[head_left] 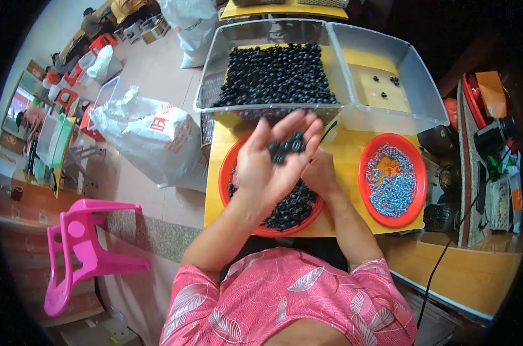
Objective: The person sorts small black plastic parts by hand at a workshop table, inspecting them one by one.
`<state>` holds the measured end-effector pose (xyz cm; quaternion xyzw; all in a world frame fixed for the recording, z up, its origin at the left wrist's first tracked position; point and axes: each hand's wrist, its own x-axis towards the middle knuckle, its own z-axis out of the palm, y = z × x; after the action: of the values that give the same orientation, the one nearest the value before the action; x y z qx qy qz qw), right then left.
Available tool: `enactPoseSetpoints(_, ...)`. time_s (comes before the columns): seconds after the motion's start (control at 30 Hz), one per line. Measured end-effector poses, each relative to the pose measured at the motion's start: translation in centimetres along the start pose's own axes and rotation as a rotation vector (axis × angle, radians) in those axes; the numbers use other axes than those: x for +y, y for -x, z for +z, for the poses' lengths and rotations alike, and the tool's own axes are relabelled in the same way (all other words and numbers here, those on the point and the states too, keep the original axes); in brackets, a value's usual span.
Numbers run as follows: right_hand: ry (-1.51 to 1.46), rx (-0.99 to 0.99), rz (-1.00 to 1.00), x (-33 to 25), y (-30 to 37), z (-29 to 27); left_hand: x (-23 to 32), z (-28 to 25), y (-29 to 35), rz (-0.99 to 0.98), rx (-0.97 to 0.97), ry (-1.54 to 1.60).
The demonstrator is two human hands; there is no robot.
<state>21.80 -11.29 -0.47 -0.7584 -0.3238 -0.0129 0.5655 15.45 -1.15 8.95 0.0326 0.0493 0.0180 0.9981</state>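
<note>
My left hand (260, 167) is turned palm up, fingers reaching forward, with several small black round parts with holes (287, 146) resting in it. Beneath it is a red plate (223, 180) heaped with more black round parts (296, 206). My right hand (321, 172) is beside the left, over the plate's right side; its fingertips are mostly hidden, so what they hold does not show. A clear plastic bin (267, 108) just ahead contains a large pile of the same black parts (276, 75).
A second clear bin (394, 123) at right has a few black parts. An oval red plate (421, 173) of small silvery metal pieces (391, 196) sits on the yellow table (345, 216). White sacks (157, 138) and a pink stool (85, 236) stand left. A cable (440, 262) hangs right.
</note>
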Motion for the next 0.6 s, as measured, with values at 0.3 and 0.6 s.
enactPoseSetpoints(0.3, 0.062, 0.085, -0.067, -0.3, -0.6, -0.4, -5.4, 7.6, -19.7, 0.17, -0.154, -0.641)
enactPoseSetpoints(0.6, 0.0, 0.071, -0.051, -3.0, 0.0, -2.2, 2.2, 2.5, -1.5, 0.833, -0.464, -1.655)
